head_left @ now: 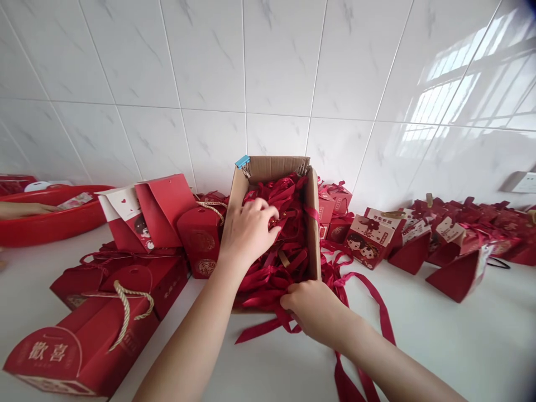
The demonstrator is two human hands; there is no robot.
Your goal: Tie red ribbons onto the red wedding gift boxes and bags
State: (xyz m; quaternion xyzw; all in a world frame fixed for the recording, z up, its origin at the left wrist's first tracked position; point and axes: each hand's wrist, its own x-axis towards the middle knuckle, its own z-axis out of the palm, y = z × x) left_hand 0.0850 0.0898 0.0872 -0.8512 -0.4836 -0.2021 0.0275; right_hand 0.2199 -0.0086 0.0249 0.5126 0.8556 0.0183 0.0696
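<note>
A cardboard box point(313, 223) stands before me, filled with a tangle of dark red ribbons point(288, 192). My left hand point(251, 226) reaches over its left wall into the ribbons, with fingers curled and thumb near the fingertips; a bit of red with a gold spot shows between them, too small to name. At the front right corner, my right hand point(312, 304) is closed on red ribbon, its fingertips partly hidden. Loose ribbon point(259, 330) trails out in front of the box, and more hangs down outside its right side.
Red gift boxes with rope handles point(113, 324) crowd the left, beside a red basin point(54, 231) where another person's arm point(25, 210) reaches in. Small red printed boxes point(371, 237) line the right. A blue binder clip point(243, 162) grips the cardboard box's rear corner, near a tiled wall.
</note>
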